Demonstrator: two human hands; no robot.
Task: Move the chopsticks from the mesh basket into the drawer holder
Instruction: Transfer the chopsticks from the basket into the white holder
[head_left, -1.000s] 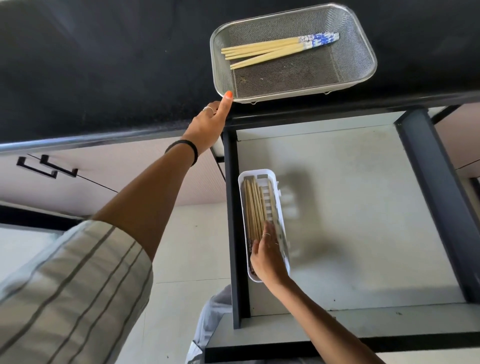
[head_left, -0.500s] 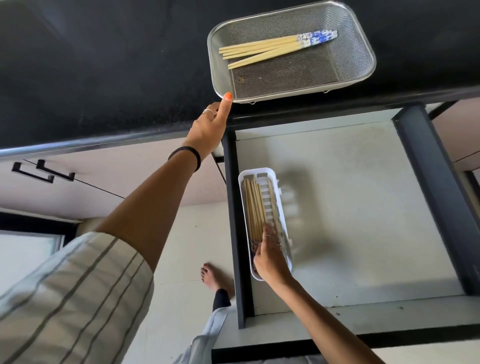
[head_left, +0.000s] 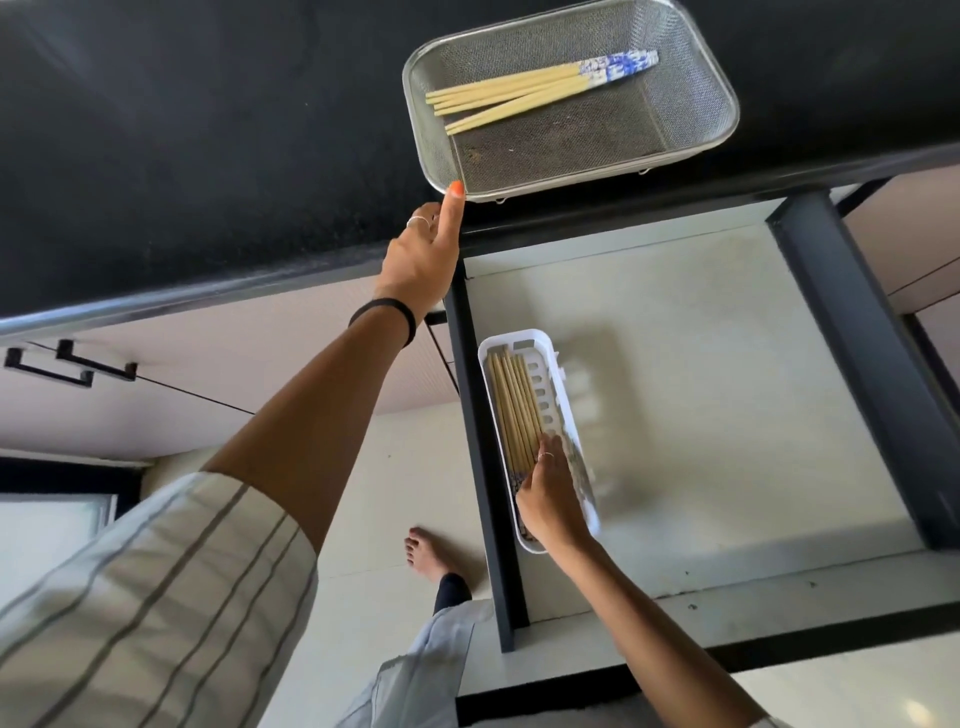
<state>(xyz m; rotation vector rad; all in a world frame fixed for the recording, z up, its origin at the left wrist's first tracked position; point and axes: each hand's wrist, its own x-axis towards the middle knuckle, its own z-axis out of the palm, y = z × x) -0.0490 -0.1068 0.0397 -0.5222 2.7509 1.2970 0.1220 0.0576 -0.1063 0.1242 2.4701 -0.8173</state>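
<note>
Left hand: my left hand (head_left: 423, 254) rests on the edge of the black stone countertop (head_left: 208, 130), fingers loosely spread, one orange-nailed fingertip touching the near rim of the rectangular silver mesh basket (head_left: 691, 67); it grips nothing
Right hand: my right hand (head_left: 550, 493) lies low in the slotted white plastic drawer holder (head_left: 566, 410), fingers (head_left: 545, 452) pressed flat on the bundle; whether it pinches a stick I cannot tell
Chopsticks moved: a bundle of pale bamboo chopsticks (head_left: 514, 410) lies lengthwise in the holder, patterned ends hidden under my hand
Chopsticks left: about five bamboo chopsticks with blue-and-white ends (head_left: 540, 85) lie in the far half of the basket
Holder place: it sits against the left wall of the open pale-floored drawer (head_left: 727, 389)
What changed: over the last second my right hand has slid slightly along the sticks, tidying them; my left hand has stayed at the basket rim
Meaning: I judge this batch delivered and settled, the task more than half done; one more trip to the basket should finish it
</note>
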